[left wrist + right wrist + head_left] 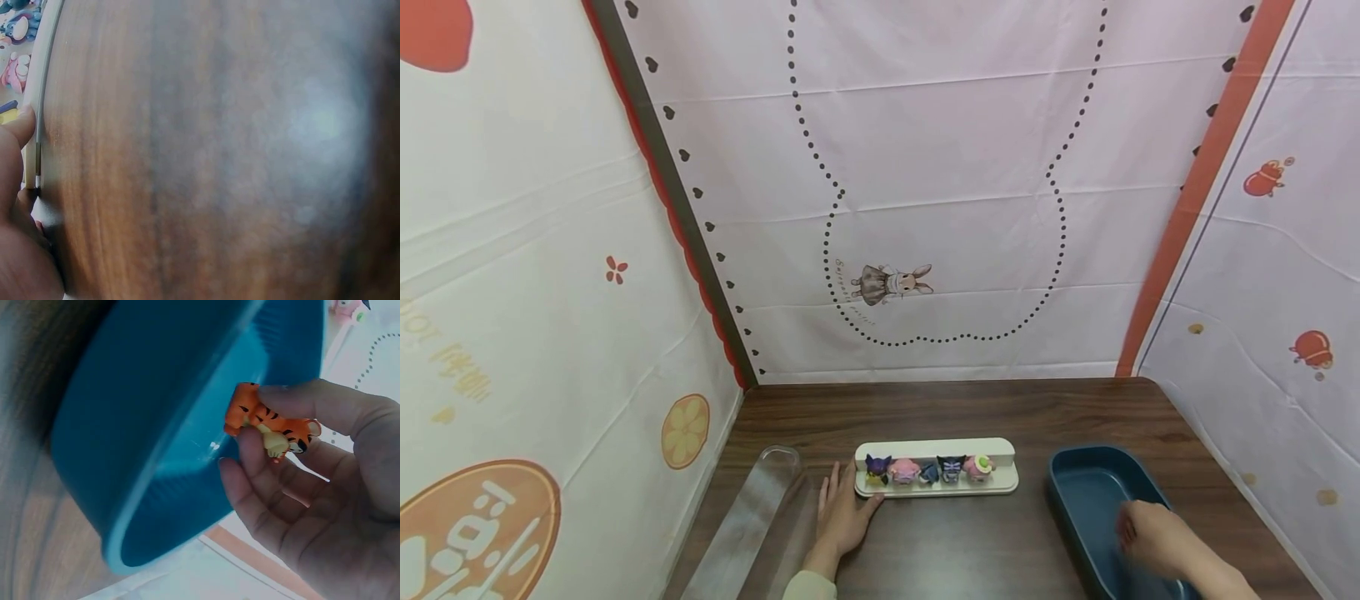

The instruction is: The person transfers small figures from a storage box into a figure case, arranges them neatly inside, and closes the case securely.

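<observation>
My right hand (1157, 537) is over the blue bin (1067, 492). Between its thumb and fingers it pinches an orange tiger figurine (269, 422) with black stripes and a cream belly, lying sideways in the right wrist view. At the left end of the white tray (940, 490), my left hand (842, 521) rests with fairly straight fingers, its thumb touching the front rim. Several small figurines stand in a row on that tray, among them a pink one (904, 471), a blue one (929, 473) and a pink one with green on top (979, 467).
A long clear plastic cover (745, 525) lies on the wooden table (955, 542) to the left of my left hand. Printed cloth walls (955, 167) enclose the table at the back and both sides. The blue bin has raised walls.
</observation>
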`<action>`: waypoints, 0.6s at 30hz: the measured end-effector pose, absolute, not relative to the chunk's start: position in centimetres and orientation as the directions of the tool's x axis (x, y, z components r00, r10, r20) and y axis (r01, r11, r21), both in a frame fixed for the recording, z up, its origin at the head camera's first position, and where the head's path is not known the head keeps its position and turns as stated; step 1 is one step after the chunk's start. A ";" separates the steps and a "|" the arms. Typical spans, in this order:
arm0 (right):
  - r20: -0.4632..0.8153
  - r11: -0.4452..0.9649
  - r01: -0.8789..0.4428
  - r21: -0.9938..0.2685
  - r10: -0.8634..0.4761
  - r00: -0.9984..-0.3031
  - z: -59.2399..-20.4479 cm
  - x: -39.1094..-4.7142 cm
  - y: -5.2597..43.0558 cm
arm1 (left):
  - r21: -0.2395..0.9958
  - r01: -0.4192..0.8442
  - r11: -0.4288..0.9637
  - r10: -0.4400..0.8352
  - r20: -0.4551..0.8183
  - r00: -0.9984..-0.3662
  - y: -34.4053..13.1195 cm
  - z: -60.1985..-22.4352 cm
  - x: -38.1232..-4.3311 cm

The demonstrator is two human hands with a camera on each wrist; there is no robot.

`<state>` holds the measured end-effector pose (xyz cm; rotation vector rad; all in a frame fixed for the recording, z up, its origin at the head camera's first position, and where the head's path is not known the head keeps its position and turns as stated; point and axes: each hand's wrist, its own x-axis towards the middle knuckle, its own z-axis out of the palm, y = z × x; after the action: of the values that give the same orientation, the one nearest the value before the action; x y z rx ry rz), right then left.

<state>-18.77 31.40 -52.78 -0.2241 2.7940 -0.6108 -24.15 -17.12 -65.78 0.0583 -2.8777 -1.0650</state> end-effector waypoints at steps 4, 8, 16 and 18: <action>-0.154 0.883 -0.141 -0.448 -0.232 -0.961 -52.2 -19.1 31.4 | 0.647 -0.020 0.763 -0.061 0.041 -0.997 -17.2 -65.9 -24.2; -0.105 0.879 -0.161 -0.449 -0.232 -0.967 -51.6 -19.4 31.3 | 0.650 0.000 0.760 -0.060 0.069 -0.996 -17.1 -65.9 -24.2; -0.101 0.857 -0.141 -0.495 -0.219 -0.971 -50.2 -20.2 30.3 | 0.656 -0.028 0.755 -0.066 0.034 -0.997 -17.1 -65.9 -24.2; -0.104 0.848 -0.137 -0.511 -0.220 -0.970 -49.9 -20.3 30.1 | 0.648 -0.034 0.761 -0.065 0.023 -0.998 -17.1 -65.8 -24.2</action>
<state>-20.28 30.06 -49.91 -0.2789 2.8666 -0.7750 -24.24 -17.06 -65.83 0.0817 -2.9058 -1.0686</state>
